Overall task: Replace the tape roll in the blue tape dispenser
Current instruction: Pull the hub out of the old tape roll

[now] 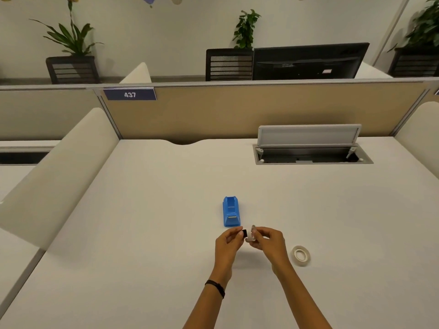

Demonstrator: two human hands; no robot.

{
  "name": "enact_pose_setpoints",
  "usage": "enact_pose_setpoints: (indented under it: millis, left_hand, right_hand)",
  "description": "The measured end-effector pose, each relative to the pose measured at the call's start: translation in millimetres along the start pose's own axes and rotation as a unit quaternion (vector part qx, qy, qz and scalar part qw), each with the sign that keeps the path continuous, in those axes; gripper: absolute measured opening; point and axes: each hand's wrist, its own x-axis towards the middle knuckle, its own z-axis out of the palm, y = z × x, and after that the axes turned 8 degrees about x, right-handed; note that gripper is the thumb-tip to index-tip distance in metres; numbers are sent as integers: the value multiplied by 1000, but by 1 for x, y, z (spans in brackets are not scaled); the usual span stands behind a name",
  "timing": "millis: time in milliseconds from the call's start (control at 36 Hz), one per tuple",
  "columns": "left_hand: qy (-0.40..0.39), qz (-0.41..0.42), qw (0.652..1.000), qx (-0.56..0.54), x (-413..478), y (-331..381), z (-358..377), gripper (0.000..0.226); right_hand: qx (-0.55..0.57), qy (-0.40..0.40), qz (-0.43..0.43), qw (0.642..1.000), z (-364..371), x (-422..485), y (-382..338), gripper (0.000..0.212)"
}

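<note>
Just before the dispenser [231, 211]: left hand [229, 242] pinches a black hub [243, 233]; right hand [268, 241] pinches a thin pale ring [252, 233], seemingly the spent core. Both look light and rigid; hold by the rim. A fresh roll [301, 255] lies flat on the desk [142, 210], rightward.

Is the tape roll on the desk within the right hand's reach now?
Likely yes: the tape roll lies close beside the right hand, nothing between, though that hand already holds a clear ring.
</note>
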Motion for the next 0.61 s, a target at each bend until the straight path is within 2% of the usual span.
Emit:
enact_pose_setpoints:
  millis: [83,306,611]
  left_hand:
    - [6,-10,1000,0,2,-2,-1,15]
    - [22,-23,999,-13,4,-1,-3,14]
    - [34,-16,999,-27,3,1,-2,14]
  right_hand:
    - [5,3,7,1000,1,0,-1,17]
    - [-14,25,0,1000,-4,6,0,27]
    - [1,37,-10,999,-16,5,-5,12]
